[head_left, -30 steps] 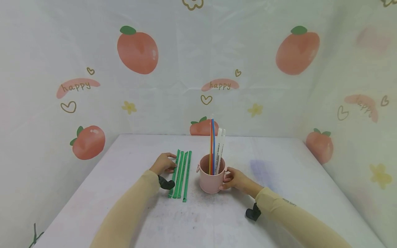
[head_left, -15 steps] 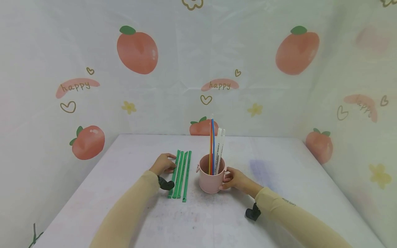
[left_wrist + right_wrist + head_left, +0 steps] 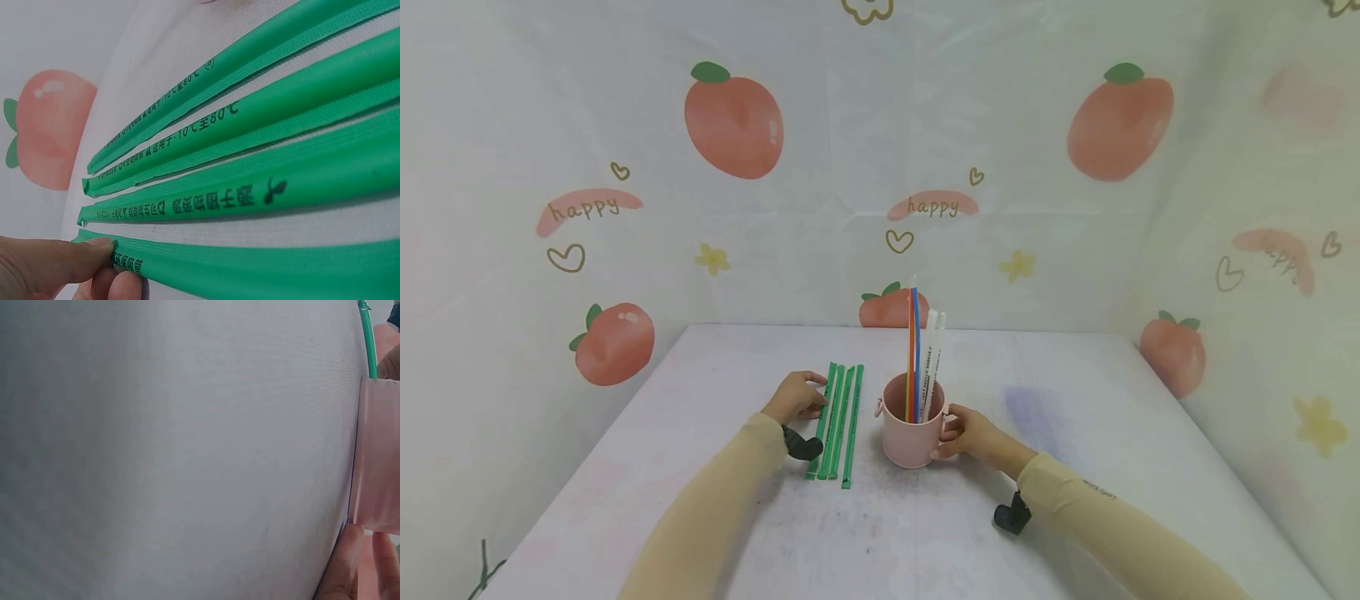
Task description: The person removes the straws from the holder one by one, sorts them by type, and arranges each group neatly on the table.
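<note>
Several green paper-wrapped straws [image 3: 837,425] lie side by side on the table. My left hand [image 3: 792,398] is at the far end of the leftmost one; in the left wrist view, thumb and fingers pinch this wrapped straw [image 3: 250,269] near its tip. To the right stands a pink cup [image 3: 910,446] with small side handles, upright on the table. My right hand [image 3: 981,437] holds the cup at its right handle, with fingertips [image 3: 351,540] against its side in the right wrist view. Tall colourful straws [image 3: 913,350] and white-wrapped straws [image 3: 929,358] stand in the cup.
The pale table [image 3: 865,550] ends at a white backdrop cloth [image 3: 820,167] printed with peaches and the word happy. Black wrist cameras hang by both forearms, the left one [image 3: 802,444] overlapping the nearest green straw.
</note>
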Motion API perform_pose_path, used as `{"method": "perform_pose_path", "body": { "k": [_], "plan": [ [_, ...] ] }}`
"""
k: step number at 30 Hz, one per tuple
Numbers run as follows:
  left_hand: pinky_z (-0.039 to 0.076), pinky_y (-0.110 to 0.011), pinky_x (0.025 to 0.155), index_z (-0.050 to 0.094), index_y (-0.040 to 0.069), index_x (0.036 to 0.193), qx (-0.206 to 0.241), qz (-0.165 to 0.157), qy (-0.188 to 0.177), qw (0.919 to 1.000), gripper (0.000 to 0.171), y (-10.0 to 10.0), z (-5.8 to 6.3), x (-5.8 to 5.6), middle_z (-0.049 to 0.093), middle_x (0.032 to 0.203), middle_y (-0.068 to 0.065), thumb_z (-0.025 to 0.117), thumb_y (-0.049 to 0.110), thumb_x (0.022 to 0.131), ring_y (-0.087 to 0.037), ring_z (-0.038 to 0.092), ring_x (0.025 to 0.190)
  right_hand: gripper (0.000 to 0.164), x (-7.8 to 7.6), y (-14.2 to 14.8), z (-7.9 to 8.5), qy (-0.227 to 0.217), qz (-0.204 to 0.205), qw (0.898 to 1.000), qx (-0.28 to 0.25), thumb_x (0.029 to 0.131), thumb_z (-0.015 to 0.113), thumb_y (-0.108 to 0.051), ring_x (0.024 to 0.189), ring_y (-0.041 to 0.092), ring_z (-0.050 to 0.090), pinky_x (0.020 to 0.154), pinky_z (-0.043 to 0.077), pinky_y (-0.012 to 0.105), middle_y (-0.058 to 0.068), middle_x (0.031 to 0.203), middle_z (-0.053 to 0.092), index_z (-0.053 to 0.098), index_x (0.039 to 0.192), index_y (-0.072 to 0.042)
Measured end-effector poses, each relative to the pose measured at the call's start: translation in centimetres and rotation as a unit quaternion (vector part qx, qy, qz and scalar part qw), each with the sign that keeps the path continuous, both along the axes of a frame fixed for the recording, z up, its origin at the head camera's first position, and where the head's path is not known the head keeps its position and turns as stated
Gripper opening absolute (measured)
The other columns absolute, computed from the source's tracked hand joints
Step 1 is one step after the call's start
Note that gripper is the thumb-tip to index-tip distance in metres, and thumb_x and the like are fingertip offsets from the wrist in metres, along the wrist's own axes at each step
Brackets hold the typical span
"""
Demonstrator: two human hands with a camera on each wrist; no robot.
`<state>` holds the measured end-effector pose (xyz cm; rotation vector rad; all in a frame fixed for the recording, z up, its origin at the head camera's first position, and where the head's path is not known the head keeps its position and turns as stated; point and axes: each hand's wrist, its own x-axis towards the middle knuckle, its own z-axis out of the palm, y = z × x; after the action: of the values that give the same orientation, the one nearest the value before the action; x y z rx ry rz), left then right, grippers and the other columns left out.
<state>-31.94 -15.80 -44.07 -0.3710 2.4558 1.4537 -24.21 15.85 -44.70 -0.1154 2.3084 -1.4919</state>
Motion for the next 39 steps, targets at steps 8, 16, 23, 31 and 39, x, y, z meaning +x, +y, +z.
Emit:
{"method": "perform_pose_path", "body": {
  "k": [8, 16, 23, 31, 39],
  "plan": [
    [0.05, -0.019, 0.049, 0.058, 0.005, 0.13, 0.005, -0.003, 0.004, 1.0, 0.048, 0.0, -0.03, 0.0, 0.063, 0.094, -0.013, 0.068, -0.004, 0.084, -0.011, 0.052, 0.054, 0.085, -0.17, -0.03, -0.17, -0.002, -0.011, 1.0, 0.002, 0.075, 0.082, -0.004, 0.095, 0.018, 0.058, 0.095, 0.052, 0.037, 0.014, 0.111, 0.061, 0.034, 0.144, 0.005],
    [0.049, -0.018, 0.049, 0.058, 0.005, 0.13, 0.005, -0.004, 0.005, 1.0, 0.047, -0.02, 0.04, 0.07, 0.063, 0.091, -0.012, 0.068, -0.004, 0.084, -0.01, 0.051, 0.052, 0.085, -0.08, 0.04, -0.08, 0.0, -0.004, 1.0, -0.001, 0.075, 0.082, -0.002, 0.096, 0.019, 0.059, 0.094, 0.052, 0.037, 0.016, 0.111, 0.06, 0.032, 0.144, 0.008],
    [0.049, -0.018, 0.049, 0.058, 0.005, 0.129, 0.007, -0.002, 0.004, 1.0, 0.047, -0.03, -0.07, 0.05, 0.062, 0.095, -0.013, 0.068, -0.003, 0.085, -0.01, 0.052, 0.054, 0.085, 0.03, -0.01, 0.04, -0.001, -0.004, 1.0, 0.002, 0.075, 0.081, -0.003, 0.096, 0.019, 0.058, 0.094, 0.052, 0.036, 0.016, 0.112, 0.059, 0.032, 0.144, 0.008],
    [0.05, -0.017, 0.051, 0.058, 0.004, 0.129, 0.01, -0.002, 0.011, 0.9999, 0.045, 0.05, 0.12, 0.39, 0.065, 0.091, -0.013, 0.067, -0.003, 0.085, -0.011, 0.055, 0.061, 0.085, 0.04, -0.02, 0.06, -0.001, -0.005, 1.0, 0.001, 0.075, 0.082, -0.003, 0.096, 0.018, 0.059, 0.094, 0.052, 0.036, 0.016, 0.112, 0.06, 0.033, 0.144, 0.007],
    [0.051, -0.018, 0.052, 0.059, 0.003, 0.129, 0.017, 0.002, 0.015, 0.9997, 0.045, -0.06, 0.01, 0.43, 0.064, 0.092, -0.012, 0.067, -0.003, 0.085, -0.011, 0.056, 0.065, 0.087, -0.04, -0.07, -0.05, -0.006, -0.014, 1.0, 0.0, 0.076, 0.081, -0.002, 0.097, 0.019, 0.059, 0.097, 0.051, 0.038, 0.018, 0.114, 0.059, 0.03, 0.145, 0.009]
  ]
}}
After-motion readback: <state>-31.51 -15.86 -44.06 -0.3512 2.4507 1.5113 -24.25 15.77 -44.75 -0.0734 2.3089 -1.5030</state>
